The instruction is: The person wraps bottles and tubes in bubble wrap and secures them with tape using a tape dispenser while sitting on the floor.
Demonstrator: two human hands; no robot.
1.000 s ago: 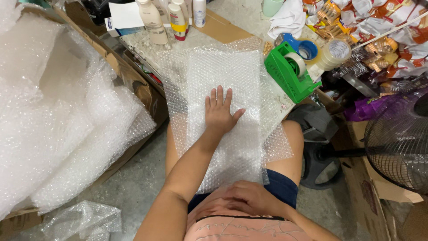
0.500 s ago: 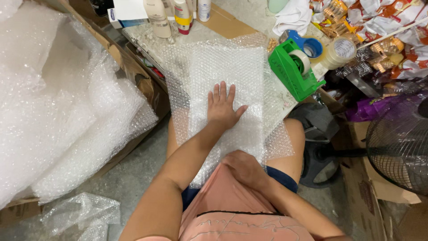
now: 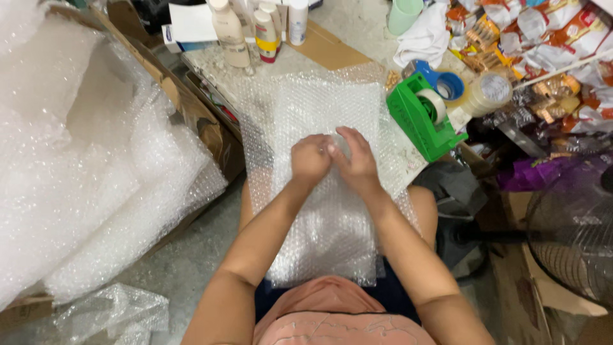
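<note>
A sheet of clear bubble wrap (image 3: 325,217) lies over my lap and reaches up onto a low white table (image 3: 217,64). Both hands meet in the middle of the sheet. My left hand (image 3: 310,158) is curled into a loose fist on the wrap. My right hand (image 3: 355,156) touches it from the right, fingers bent around something small and pale that I cannot make out. It is hidden whether either hand pinches the wrap itself.
A large heap of bubble wrap (image 3: 76,172) fills a cardboard box on the left. A green tape dispenser (image 3: 423,118) and tape rolls (image 3: 486,94) sit at right, bottles (image 3: 231,32) behind, snack packets (image 3: 543,38) far right, a fan (image 3: 571,236) low right.
My left hand, flat on the wrap before, has curled into a fist. My right hand rose from my lap to meet it at the sheet's middle.
</note>
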